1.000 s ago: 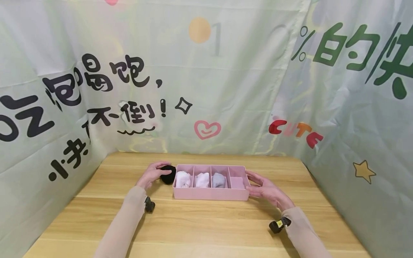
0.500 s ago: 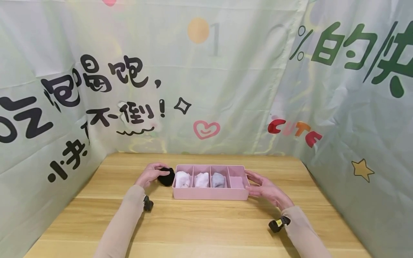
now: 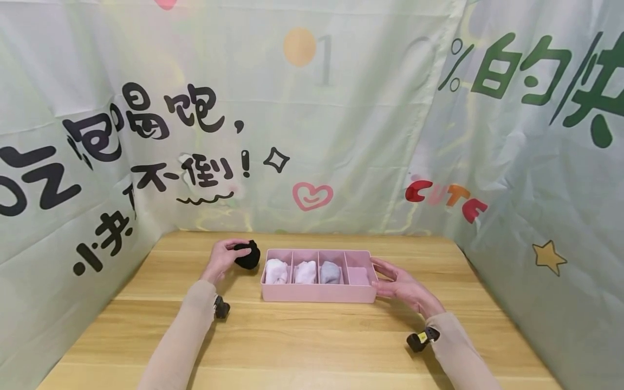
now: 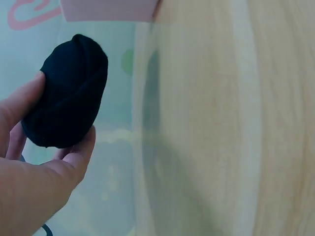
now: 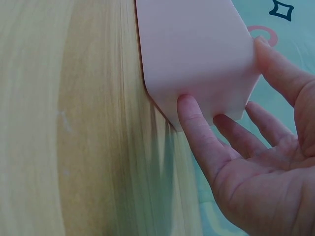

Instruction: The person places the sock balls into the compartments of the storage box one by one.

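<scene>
In my left hand (image 3: pixel 224 261) I hold a rolled black sock (image 3: pixel 247 255), left of a pink divided storage box (image 3: pixel 319 294). The left wrist view shows the thumb and fingers pinching the sock (image 4: pixel 69 93) from its sides, with its far end facing the box. My right hand (image 3: pixel 401 284) grips the box's right end, thumb and fingers spread over its corners and end wall, as in the right wrist view of the box (image 5: pixel 192 49). Rolled white socks (image 3: pixel 277 271) fill the two left compartments, and a rolled grey sock (image 3: pixel 330 272) sits in the third. The rightmost compartment is bare.
The box stands toward the back of a wooden table (image 3: pixel 312 341). Printed fabric curtains (image 3: pixel 361 135) enclose its back and both sides. A small camera (image 3: pixel 222 307) is strapped to the left wrist, another camera (image 3: pixel 422 339) to the right.
My left hand, holding the black sock, has drawn away from the box's left end, moving left and up. The right hand and the box have stayed in place.
</scene>
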Available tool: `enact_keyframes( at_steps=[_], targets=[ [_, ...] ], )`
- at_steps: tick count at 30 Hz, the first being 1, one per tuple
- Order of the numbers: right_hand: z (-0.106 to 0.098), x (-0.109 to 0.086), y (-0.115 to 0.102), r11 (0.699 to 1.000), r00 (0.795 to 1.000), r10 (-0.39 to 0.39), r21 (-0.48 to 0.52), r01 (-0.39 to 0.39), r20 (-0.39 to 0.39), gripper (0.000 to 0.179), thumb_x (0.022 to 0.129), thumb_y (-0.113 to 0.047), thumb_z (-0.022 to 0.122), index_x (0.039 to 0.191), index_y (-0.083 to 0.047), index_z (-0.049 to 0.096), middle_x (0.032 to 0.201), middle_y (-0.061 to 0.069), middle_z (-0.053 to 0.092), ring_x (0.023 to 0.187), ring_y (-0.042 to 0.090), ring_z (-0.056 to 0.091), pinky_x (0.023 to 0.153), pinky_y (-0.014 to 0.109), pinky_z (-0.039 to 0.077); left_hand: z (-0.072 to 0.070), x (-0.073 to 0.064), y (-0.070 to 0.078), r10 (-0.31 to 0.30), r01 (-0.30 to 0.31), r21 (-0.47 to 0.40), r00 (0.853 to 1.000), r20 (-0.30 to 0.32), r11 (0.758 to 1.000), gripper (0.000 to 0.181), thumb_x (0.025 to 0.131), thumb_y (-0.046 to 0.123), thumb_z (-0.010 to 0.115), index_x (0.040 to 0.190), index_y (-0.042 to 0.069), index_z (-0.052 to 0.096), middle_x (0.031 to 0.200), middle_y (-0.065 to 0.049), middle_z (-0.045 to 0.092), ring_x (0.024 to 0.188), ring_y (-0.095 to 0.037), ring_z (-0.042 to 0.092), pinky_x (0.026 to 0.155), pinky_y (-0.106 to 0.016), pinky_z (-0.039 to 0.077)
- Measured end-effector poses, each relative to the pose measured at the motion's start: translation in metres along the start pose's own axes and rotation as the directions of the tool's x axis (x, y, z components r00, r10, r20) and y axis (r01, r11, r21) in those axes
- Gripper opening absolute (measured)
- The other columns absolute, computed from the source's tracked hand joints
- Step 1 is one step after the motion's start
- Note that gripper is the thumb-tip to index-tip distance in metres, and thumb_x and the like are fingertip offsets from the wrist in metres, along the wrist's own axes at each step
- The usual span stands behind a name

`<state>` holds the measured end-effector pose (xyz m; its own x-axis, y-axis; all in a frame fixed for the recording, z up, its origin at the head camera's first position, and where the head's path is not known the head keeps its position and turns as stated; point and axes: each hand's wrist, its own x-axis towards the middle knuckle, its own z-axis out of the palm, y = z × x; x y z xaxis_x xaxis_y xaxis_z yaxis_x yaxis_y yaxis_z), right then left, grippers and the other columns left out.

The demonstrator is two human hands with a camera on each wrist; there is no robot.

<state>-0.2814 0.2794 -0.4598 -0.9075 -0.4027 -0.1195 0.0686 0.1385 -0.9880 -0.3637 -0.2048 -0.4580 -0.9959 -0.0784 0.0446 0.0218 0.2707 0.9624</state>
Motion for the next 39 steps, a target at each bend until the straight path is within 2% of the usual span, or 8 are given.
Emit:
enact_keyframes(
  at_steps=[5,9,14,18,22,32,39],
  targets=[
    [0.000,0.000,-0.002,1.000,1.000,0.001,-0.004,-0.001,0.001,0.079,0.094,-0.006,0.064,0.157,-0.010,0.018,0.163,0.021,0.012,0.142,0.046,0.030,0.097,0.035,0.052,0.002,-0.002,0.009,0.017,-0.020,-0.057,0.999,-0.049,0.998,0.039,0.081,0.013,0.081,0.118,0.004,0.070,0.130,-0.015,0.063,0.117,-0.025,0.057,0.084,-0.016,0.050],
    [-0.001,-0.001,-0.002,1.000,1.000,-0.016,0.002,0.016,0.014,0.079,0.094,-0.005,0.063,0.157,-0.007,0.016,0.163,0.023,0.009,0.141,0.048,0.030,0.098,0.037,0.052,0.005,-0.006,0.013,0.059,-0.060,-0.035,0.997,-0.051,0.998,0.036,0.082,0.012,0.080,0.116,0.005,0.071,0.130,-0.014,0.063,0.116,-0.026,0.057,0.081,-0.015,0.050],
    [-0.003,-0.003,-0.002,1.000,1.000,-0.012,0.000,0.012,-0.005,0.080,0.093,-0.006,0.064,0.157,-0.008,0.017,0.163,0.021,0.010,0.142,0.047,0.029,0.098,0.036,0.052,0.010,-0.008,0.020,0.127,-0.128,-0.027,0.991,-0.031,0.991,0.038,0.082,0.016,0.080,0.118,0.008,0.071,0.132,-0.014,0.062,0.118,-0.027,0.058,0.085,-0.017,0.050],
    [-0.002,-0.003,0.001,1.000,1.000,-0.006,-0.017,0.006,-0.021,0.080,0.092,-0.008,0.068,0.157,-0.012,0.021,0.163,0.019,0.015,0.144,0.045,0.027,0.098,0.037,0.052,0.012,-0.014,0.026,0.140,-0.141,-0.058,0.990,-0.015,0.988,0.040,0.084,0.018,0.079,0.122,0.008,0.070,0.134,-0.013,0.061,0.120,-0.027,0.058,0.089,-0.019,0.050],
    [0.000,-0.001,0.003,0.999,1.000,-0.012,-0.039,0.011,-0.015,0.079,0.092,-0.009,0.068,0.157,-0.013,0.023,0.162,0.019,0.017,0.144,0.044,0.028,0.099,0.038,0.051,0.015,-0.018,0.028,0.147,-0.151,-0.088,0.988,-0.048,0.985,0.041,0.083,0.021,0.080,0.122,0.008,0.070,0.132,-0.014,0.063,0.118,-0.025,0.060,0.084,-0.013,0.050],
    [0.000,0.000,0.003,0.999,1.000,-0.017,-0.035,0.016,-0.015,0.078,0.092,-0.010,0.067,0.157,-0.014,0.023,0.162,0.019,0.017,0.144,0.043,0.028,0.099,0.039,0.051,0.043,-0.030,0.043,0.193,-0.201,-0.096,0.977,-0.087,0.975,0.038,0.082,0.018,0.080,0.118,0.007,0.072,0.126,-0.016,0.066,0.111,-0.024,0.063,0.081,-0.013,0.052],
    [0.001,0.001,0.003,1.000,1.000,-0.015,-0.014,0.014,-0.015,0.078,0.092,-0.008,0.066,0.157,-0.013,0.023,0.162,0.020,0.018,0.143,0.044,0.028,0.098,0.038,0.052,0.063,-0.039,0.049,0.208,-0.213,-0.104,0.976,-0.059,0.971,0.037,0.083,0.017,0.079,0.118,0.009,0.072,0.124,-0.016,0.067,0.112,-0.028,0.064,0.087,-0.022,0.054]
  ],
)
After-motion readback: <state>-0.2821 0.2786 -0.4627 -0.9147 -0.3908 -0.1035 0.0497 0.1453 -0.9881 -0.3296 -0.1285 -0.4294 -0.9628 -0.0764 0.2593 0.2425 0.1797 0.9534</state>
